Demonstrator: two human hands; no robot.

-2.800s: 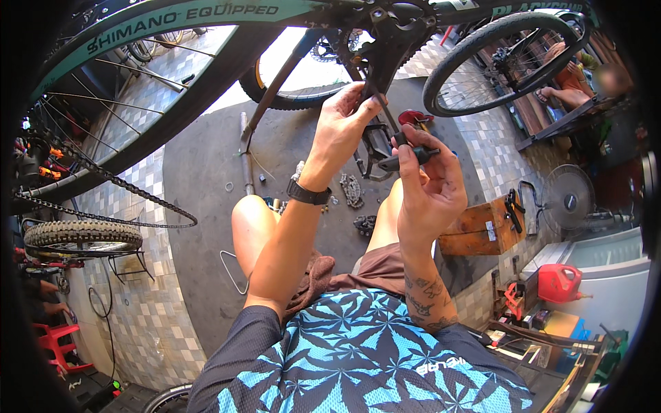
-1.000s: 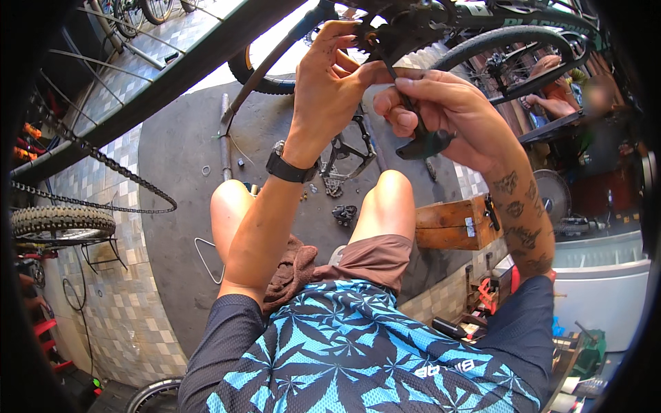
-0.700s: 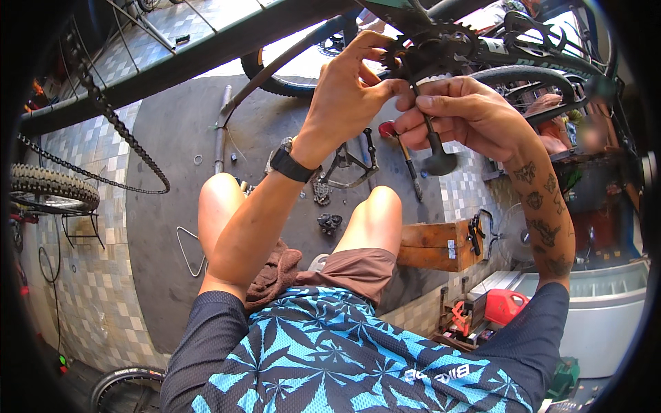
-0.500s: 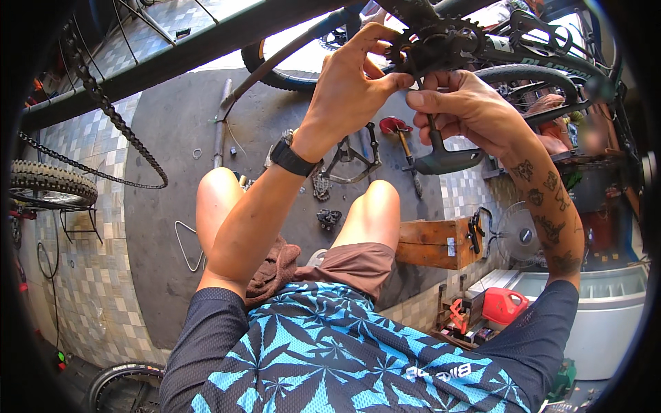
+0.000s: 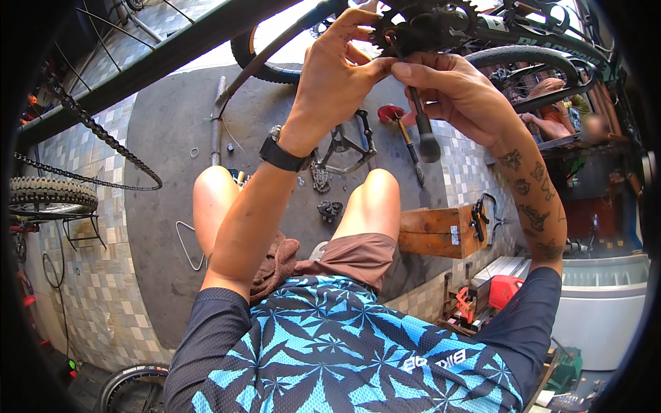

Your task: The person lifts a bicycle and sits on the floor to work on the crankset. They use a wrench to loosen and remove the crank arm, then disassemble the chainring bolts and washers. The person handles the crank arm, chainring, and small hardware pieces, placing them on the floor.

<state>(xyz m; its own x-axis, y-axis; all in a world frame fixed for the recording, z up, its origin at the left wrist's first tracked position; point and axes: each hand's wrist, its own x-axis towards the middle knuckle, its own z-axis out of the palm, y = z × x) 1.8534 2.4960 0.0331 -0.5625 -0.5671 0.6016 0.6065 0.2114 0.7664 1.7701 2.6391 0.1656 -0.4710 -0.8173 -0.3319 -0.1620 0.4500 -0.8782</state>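
At the top of the view, the toothed chainring (image 5: 465,15) sits on a bike frame. My left hand (image 5: 337,79), with a black watch at the wrist, has its fingers curled at the chainring's left edge. Its thumb reaches to the shaft of a T-handle hex key. My right hand (image 5: 458,86) closes around that hex key (image 5: 425,131), thumb and fingers on the shaft. The key's tip points up at the chainring, and its dark handle hangs below my fingers. Exactly where the tip meets the chainring is hard to make out.
A crank arm with pedal (image 5: 348,151) and a red-headed mallet (image 5: 406,141) lie on the dark mat (image 5: 165,234). Near my right knee stands a wooden box (image 5: 430,233). A loose chain (image 5: 103,131) hangs at left. Another person (image 5: 551,120) is at far right.
The hex key's handle has turned from lying crosswise to nearly end-on. Both hands and the key sit slightly higher and further left in the view.
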